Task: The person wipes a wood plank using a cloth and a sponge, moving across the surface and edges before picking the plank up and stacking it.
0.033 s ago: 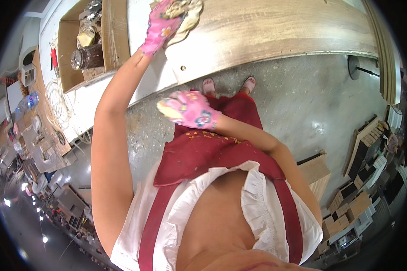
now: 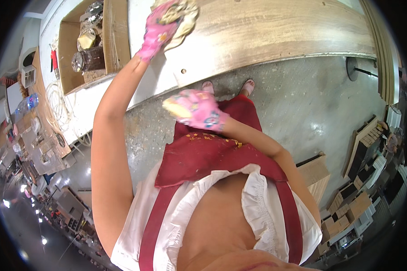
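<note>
My left hand (image 2: 159, 29), in a pink flowered glove, is closed on a crumpled cream cloth (image 2: 184, 28). The cloth lies on the white worktop against the left end of a wood-grain board (image 2: 276, 29). My right hand (image 2: 196, 108), gloved the same way, hovers in front of the dark red apron (image 2: 217, 158), apart from the worktop. Its fingers look curled and are smeared by motion. A pale yellow patch shows at their end; whether that is the glove or something held, I cannot make out.
A cardboard box (image 2: 115, 36) with brown-stained jars stands left of my left hand. Beyond it lie a red-handled tool (image 2: 54, 61) and a coiled pale cable (image 2: 56, 108). A stack of panels (image 2: 386, 58) is at the far right, near a round dark stand base (image 2: 351, 68).
My right hand has shifted to the right and slightly down. My left hand, with the cloth, has moved only slightly to the left.
</note>
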`<state>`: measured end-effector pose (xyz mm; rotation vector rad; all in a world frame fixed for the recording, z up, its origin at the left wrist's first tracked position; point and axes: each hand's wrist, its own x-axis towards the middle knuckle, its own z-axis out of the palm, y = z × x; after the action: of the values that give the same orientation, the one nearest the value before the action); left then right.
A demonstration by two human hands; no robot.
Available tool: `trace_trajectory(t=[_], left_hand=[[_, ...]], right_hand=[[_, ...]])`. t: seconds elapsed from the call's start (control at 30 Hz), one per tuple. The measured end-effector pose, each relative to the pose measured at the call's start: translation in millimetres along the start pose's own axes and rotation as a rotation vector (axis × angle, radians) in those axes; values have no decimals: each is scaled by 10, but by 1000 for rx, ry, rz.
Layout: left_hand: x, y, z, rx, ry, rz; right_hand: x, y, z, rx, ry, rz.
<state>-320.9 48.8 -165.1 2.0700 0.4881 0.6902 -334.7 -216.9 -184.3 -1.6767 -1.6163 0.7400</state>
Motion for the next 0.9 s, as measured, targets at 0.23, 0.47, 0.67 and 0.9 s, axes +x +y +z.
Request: trace_trajectory(t=[0.23, 0.47, 0.67, 0.9], left_hand=[[-282, -318, -500, 142, 121, -258], [500, -130, 228, 5, -26, -288], [1448, 344, 1741, 5, -18, -24], [1866, 416, 2314, -203, -26, 47]], right_hand=[[-128, 1083, -2013, 169, 918, 298], [-76, 2009, -2352, 120, 1156, 384], [-41, 1792, -2406, -71, 1067, 280], [-354, 2018, -2797, 395, 767, 279]])
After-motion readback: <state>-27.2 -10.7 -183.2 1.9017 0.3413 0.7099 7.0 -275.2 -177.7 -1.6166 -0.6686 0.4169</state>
